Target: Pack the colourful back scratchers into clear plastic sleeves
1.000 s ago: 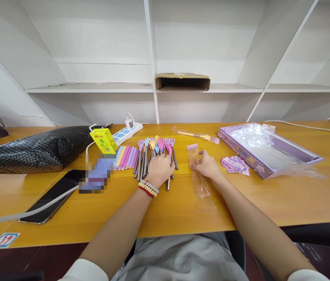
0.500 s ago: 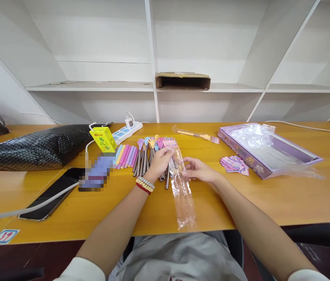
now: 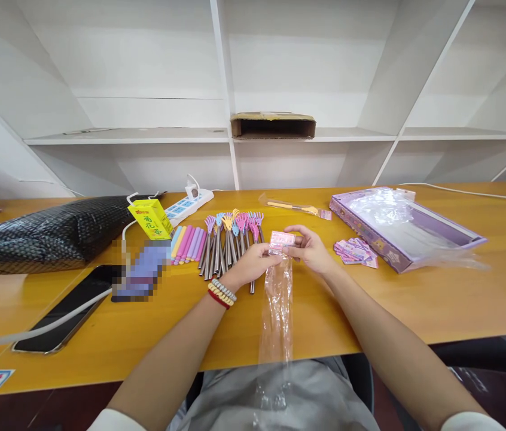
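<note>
Between both hands is a long clear plastic bag (image 3: 277, 311) with a pink printed card (image 3: 282, 242) at its top; the bag hangs down past the table's front edge over my lap. My left hand (image 3: 255, 263) pinches the bag's top from the left, just below the card. Fingers of my right hand (image 3: 309, 248) close on the card's right side. Just beyond my left hand lie several back scratchers (image 3: 228, 242) with coloured claw heads and dark metal rods. Several pastel tubular handles (image 3: 188, 242) sit in a row to their left.
Right of my hands lie a pile of pink cards (image 3: 356, 251) and a purple box (image 3: 408, 230) with clear plastic in it. A bagged yellow back scratcher (image 3: 295, 207) is further back. Leftward are a yellow drink carton (image 3: 151, 219), power strip (image 3: 189, 205), phone (image 3: 71, 308) and black wrapped parcel (image 3: 51, 233).
My right hand has moved up from the bag's side and now grips the card. The bag has come nearer to me, its lower end now hanging over the table edge. The view shifted slightly.
</note>
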`<action>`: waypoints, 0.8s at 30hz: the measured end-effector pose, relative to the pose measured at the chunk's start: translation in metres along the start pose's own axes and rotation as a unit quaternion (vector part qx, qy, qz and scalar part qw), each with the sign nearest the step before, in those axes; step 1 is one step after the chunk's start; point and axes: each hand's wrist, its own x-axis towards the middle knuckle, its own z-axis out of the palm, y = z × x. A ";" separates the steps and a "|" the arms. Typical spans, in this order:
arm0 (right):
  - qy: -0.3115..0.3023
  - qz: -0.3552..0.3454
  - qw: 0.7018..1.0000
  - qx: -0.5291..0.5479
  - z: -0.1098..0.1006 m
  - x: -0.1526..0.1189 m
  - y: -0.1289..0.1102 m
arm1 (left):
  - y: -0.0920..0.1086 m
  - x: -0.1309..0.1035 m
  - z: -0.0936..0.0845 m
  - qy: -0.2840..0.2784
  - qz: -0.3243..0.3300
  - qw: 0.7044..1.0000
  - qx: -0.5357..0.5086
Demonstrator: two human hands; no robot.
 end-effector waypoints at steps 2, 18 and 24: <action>0.007 -0.007 1.000 -0.015 0.001 0.001 0.001 | -0.003 0.002 0.001 0.055 0.003 0.998 -0.037; 0.059 -0.026 0.991 -0.121 0.002 0.003 -0.001 | -0.007 -0.005 0.006 0.129 0.125 0.966 0.184; 0.056 -0.018 0.990 -0.129 0.000 0.002 0.000 | -0.007 -0.006 0.005 0.124 0.137 0.960 0.210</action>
